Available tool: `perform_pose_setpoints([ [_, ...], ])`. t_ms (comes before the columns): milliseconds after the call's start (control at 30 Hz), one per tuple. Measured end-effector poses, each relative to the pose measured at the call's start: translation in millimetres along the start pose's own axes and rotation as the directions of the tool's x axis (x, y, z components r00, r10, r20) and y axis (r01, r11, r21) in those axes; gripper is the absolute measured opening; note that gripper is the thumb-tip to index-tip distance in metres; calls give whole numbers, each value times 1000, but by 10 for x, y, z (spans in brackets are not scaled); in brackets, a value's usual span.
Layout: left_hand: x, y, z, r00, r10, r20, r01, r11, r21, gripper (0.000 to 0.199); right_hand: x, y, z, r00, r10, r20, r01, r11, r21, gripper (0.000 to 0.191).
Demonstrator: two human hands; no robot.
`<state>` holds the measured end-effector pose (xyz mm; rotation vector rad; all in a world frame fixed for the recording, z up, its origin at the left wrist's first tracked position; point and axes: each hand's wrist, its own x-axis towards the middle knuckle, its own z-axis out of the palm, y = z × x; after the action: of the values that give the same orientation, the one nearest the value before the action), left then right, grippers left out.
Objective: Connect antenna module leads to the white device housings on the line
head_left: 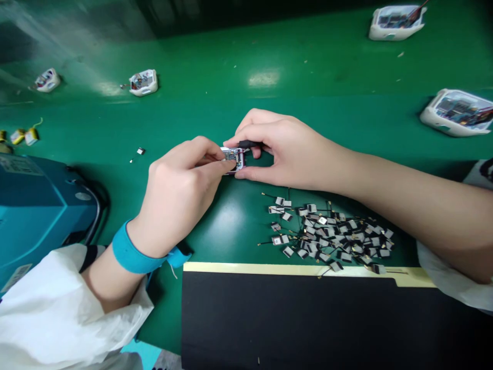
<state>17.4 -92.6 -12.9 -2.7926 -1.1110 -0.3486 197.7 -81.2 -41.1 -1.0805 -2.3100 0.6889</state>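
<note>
- Right hand [296, 149]: fingers [256, 174] parted only by the device [240, 163], thumb on its near edge, forefinger across on the far one, so they have hold of it.
- Left hand [173, 180]: fingers drawn nearly together, thumb tip on the device's board; whether they pinch anything small, I cannot tell.
- A short black piece [249, 144] lies under the right fingers, just beside the device at 1 o'clock.
- The device sits between both hands, above the green worktop [211, 226], board side up. Clock directions run from it.
- 4 o'clock: a loose pile of modules [339, 234] with thin black leads.
- 5 o'clock: a black mat [308, 318] with a pale yellow strip [231, 267] along its far edge.
- 8 o'clock: a blue wristband [134, 252] on the left wrist.
- Between 8 and 9: a blue box [38, 205].
- 9 o'clock: a lone module [140, 151]; farther out, yellow parts [31, 136].
- 10 o'clock: two white shells [144, 85], the farther one nearer 9.
- 2 and almost 3 o'clock: two more shells [458, 113], with boards inside.
</note>
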Motion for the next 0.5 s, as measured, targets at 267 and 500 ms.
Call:
perform_pose_setpoints([
  [267,6,4,-5,1000,-6,-4,6,1000,0,21,-5,11,4,1000,-19,-19,19,1000,6,26],
  [500,10,8,-7,999,21,-25,-21,1000,0,20,-2,9,4,999,-20,-26,21,1000,13,25],
])
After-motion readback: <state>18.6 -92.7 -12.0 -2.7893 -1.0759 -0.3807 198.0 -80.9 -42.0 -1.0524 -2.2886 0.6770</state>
